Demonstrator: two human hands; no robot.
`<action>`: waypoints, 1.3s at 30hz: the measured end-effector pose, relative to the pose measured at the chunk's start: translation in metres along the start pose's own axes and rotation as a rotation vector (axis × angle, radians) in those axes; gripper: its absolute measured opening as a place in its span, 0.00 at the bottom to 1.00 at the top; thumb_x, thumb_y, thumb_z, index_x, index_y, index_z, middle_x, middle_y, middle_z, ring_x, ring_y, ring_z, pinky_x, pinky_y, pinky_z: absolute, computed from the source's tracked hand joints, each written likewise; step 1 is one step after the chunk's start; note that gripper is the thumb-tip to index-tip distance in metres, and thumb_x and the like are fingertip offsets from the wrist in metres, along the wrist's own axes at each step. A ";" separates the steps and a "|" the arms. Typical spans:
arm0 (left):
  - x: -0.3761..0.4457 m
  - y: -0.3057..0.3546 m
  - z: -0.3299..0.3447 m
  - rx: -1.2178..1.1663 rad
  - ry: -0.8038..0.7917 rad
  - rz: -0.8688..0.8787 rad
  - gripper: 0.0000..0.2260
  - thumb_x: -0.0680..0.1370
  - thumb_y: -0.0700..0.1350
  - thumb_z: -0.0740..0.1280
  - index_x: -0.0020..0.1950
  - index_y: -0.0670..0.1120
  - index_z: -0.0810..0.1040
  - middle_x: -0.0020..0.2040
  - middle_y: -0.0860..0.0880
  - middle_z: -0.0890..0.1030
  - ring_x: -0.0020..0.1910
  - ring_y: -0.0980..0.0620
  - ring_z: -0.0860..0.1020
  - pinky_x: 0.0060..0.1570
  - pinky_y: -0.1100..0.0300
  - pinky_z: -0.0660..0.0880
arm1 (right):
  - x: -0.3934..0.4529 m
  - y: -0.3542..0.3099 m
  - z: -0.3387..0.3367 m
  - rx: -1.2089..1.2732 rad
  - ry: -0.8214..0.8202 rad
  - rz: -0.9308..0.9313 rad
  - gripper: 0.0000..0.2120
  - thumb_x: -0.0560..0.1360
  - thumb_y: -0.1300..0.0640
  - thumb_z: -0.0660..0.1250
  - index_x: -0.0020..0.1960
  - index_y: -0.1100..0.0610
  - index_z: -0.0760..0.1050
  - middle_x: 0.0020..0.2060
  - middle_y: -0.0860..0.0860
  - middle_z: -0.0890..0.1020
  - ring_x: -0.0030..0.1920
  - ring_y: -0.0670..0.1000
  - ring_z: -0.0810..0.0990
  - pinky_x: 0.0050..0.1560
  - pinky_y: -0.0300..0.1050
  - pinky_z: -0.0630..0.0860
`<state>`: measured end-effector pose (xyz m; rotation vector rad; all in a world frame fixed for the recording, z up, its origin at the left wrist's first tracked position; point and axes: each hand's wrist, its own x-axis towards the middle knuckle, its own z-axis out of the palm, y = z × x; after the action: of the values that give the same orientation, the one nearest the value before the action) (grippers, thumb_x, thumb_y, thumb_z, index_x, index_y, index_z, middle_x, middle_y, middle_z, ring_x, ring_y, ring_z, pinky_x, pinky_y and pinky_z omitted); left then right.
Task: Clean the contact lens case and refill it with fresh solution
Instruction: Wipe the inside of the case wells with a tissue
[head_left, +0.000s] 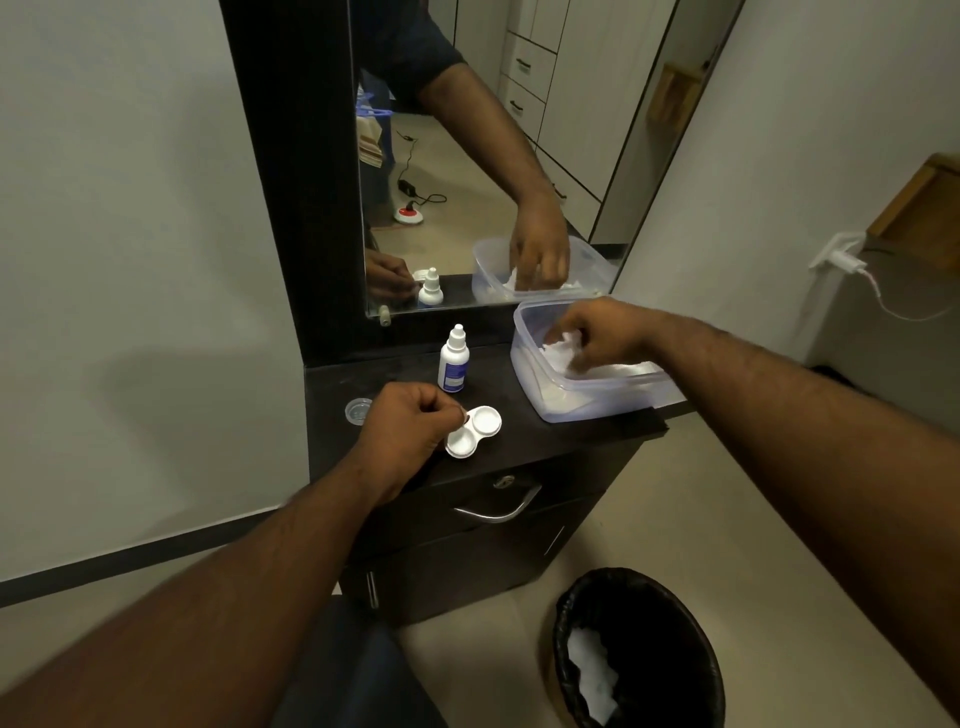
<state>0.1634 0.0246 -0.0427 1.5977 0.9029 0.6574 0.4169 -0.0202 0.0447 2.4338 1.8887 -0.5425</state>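
The case (475, 431) sits open near the front edge of the worktop (571, 431), both white wells facing up, and the left hand (410, 431) pins it there, fingers curled and pinched together on its left end. Just behind it stands the bottle (453, 361), upright, cap on, close to the mirror (493, 156). A clear lid (358, 410) lies flat at the left edge, partly behind the left hand. Over at the right end the right hand (602, 338) is down inside the tub (566, 402), fingers closing on a white tissue (563, 345), though whether they have it gripped I cannot tell.

Now the risks. That tub overhangs the right edge a little, so a hard tug on the tissue could drag it off. The case is light and near the front edge; if the left hand slackens, it could skid or flip. The bottle is tall and narrow, and a passing wrist could topple it.

Whether the wells are wet or dry cannot be made out. Only one lid shows. Below on the floor, a bin (639, 649) holds something white and crumpled.
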 end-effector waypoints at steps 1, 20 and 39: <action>0.000 0.000 0.000 0.001 0.001 -0.001 0.03 0.73 0.36 0.71 0.40 0.38 0.82 0.35 0.40 0.82 0.29 0.55 0.73 0.33 0.60 0.70 | -0.001 0.001 -0.001 -0.056 -0.044 0.035 0.20 0.70 0.61 0.73 0.61 0.55 0.76 0.53 0.50 0.78 0.51 0.52 0.78 0.50 0.43 0.77; -0.007 0.008 -0.007 -0.049 -0.031 -0.096 0.04 0.75 0.38 0.67 0.41 0.39 0.80 0.34 0.44 0.78 0.33 0.52 0.73 0.34 0.59 0.70 | -0.074 -0.035 -0.053 1.527 0.652 0.295 0.22 0.69 0.61 0.73 0.60 0.58 0.70 0.51 0.57 0.79 0.49 0.56 0.80 0.42 0.56 0.81; -0.038 0.012 -0.053 -0.466 -0.165 -0.340 0.05 0.82 0.39 0.58 0.54 0.41 0.72 0.50 0.33 0.82 0.45 0.41 0.84 0.44 0.50 0.82 | -0.101 -0.146 0.101 1.286 0.453 0.332 0.13 0.71 0.61 0.72 0.55 0.56 0.75 0.46 0.47 0.80 0.45 0.45 0.77 0.46 0.43 0.75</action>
<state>0.1018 0.0211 -0.0172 1.0354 0.8027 0.4457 0.2318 -0.0976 0.0066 3.7679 1.2517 -1.6933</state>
